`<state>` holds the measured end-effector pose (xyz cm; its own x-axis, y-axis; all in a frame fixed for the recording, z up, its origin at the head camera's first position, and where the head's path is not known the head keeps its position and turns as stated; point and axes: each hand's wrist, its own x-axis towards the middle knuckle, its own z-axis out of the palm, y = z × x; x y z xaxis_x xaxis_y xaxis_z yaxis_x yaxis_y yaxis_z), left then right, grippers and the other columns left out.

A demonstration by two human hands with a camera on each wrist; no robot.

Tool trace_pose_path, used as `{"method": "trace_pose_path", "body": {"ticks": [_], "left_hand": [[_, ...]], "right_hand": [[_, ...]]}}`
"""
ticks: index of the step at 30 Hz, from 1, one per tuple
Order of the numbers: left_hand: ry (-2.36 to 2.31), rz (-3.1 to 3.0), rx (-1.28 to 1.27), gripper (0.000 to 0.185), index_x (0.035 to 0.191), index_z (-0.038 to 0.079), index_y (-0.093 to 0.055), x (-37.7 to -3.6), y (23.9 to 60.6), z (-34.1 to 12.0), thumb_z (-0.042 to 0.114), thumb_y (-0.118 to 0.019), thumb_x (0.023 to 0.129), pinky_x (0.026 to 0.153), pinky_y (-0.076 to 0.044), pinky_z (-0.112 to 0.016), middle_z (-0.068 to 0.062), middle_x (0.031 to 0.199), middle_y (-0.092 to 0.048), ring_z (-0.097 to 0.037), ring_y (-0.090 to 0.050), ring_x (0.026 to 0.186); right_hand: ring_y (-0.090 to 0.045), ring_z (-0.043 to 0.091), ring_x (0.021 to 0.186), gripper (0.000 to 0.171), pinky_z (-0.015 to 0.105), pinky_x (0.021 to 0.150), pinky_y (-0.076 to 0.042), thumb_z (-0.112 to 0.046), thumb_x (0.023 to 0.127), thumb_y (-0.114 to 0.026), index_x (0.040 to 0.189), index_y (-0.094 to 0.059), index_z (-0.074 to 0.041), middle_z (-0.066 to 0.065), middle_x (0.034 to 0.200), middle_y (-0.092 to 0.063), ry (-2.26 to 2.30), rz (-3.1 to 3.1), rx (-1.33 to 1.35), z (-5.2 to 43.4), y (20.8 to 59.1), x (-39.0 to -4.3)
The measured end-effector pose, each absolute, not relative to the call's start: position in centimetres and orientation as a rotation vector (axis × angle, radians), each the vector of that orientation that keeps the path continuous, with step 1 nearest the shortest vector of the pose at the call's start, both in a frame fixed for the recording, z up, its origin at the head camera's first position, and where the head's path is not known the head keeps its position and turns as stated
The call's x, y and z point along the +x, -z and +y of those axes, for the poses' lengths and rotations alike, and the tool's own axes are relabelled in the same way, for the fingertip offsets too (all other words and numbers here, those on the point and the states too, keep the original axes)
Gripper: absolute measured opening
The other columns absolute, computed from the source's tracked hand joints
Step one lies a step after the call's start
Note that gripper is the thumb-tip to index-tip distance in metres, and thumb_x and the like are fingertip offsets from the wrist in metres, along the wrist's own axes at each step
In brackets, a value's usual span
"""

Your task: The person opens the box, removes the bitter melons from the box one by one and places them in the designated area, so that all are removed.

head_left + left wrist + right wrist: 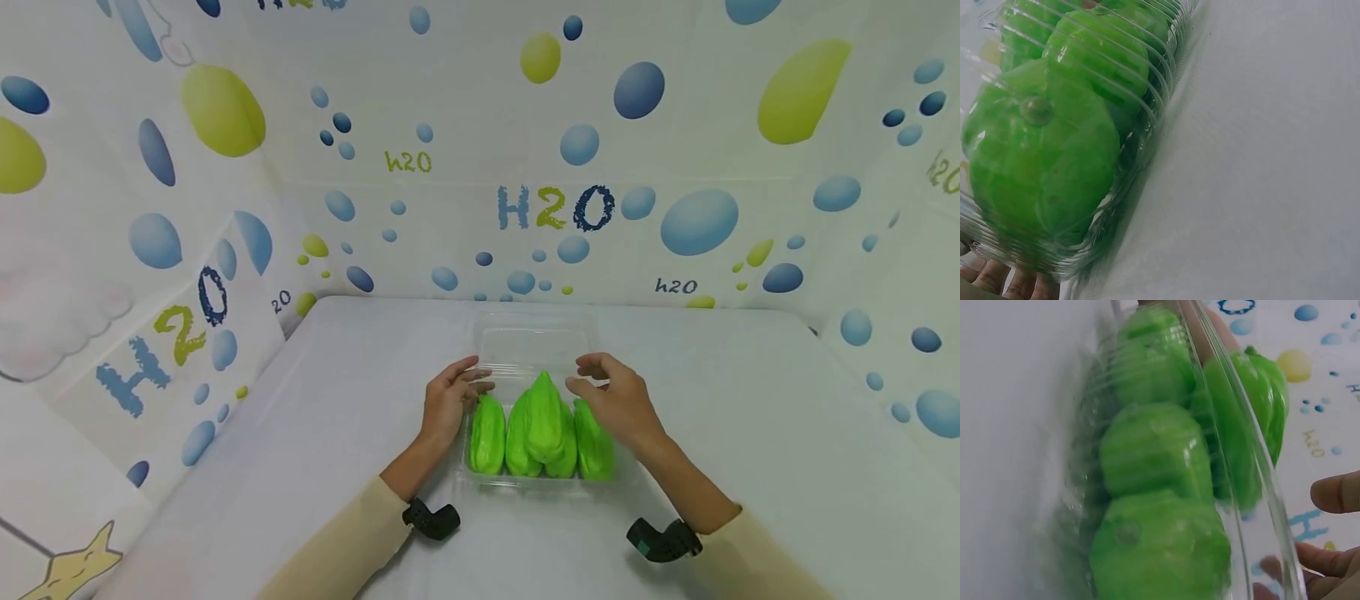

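Bright green, ribbed, pepper-like vegetables [488,435] stand side by side in a clear plastic clamshell box [525,482]. One more of these vegetables [544,421] lies on top of the middle ones, its tip rising above the rest. My left hand [447,402] is at the box's left side, its fingers reaching toward the rim; in the left wrist view, the fingers [1019,284] lie against or just beyond the box wall. Over the right end, my right hand [617,400] has its thumb [1338,492] apart from the fingers and holds nothing. Contact with the rim cannot be told.
The box's clear lid [534,343] lies folded back, away from me. A white cloth [360,375] covers the table, and a printed curtain [465,208] with blue and green drops stands behind it. Black wrist cameras [432,521] sit on both forearms.
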<state>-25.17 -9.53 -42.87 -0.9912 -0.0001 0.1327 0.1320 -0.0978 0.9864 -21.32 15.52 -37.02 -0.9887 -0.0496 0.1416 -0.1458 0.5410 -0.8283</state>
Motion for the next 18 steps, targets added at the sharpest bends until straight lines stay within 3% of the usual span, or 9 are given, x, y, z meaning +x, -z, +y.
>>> {"method": "trace_pose_path", "body": {"ticks": [10, 18], "left_hand": [[2.246, -2.062, -0.144, 0.057, 0.143, -0.007, -0.050, -25.0, 43.0, -9.6, -0.010, -0.041, 0.087, 0.076, -0.051, -0.021, -0.026, 0.129, -0.065, -0.040, -0.067, 0.113], [2.266, -2.040, -0.150, 0.057, 0.142, -0.008, -0.050, -25.1, 42.8, -9.5, -0.011, -0.041, 0.087, 0.076, -0.051, -0.020, -0.027, 0.129, -0.064, -0.040, -0.067, 0.113]], "right_hand": [[-0.062, 0.034, 0.113, 0.048, 0.050, 0.097, -0.050, -0.033, 0.098, -0.063, 0.137, -0.058, -0.005, 0.018, 0.137, -0.062, -1.440, -2.725, 0.202, 13.7, 37.2, -20.2], [-0.062, 0.042, 0.119, 0.060, 0.052, 0.095, -0.053, -0.035, 0.098, -0.063, 0.143, -0.053, 0.002, 0.022, 0.145, -0.054, -1.345, -2.767, 0.257, 12.8, 37.4, -19.9]]}}
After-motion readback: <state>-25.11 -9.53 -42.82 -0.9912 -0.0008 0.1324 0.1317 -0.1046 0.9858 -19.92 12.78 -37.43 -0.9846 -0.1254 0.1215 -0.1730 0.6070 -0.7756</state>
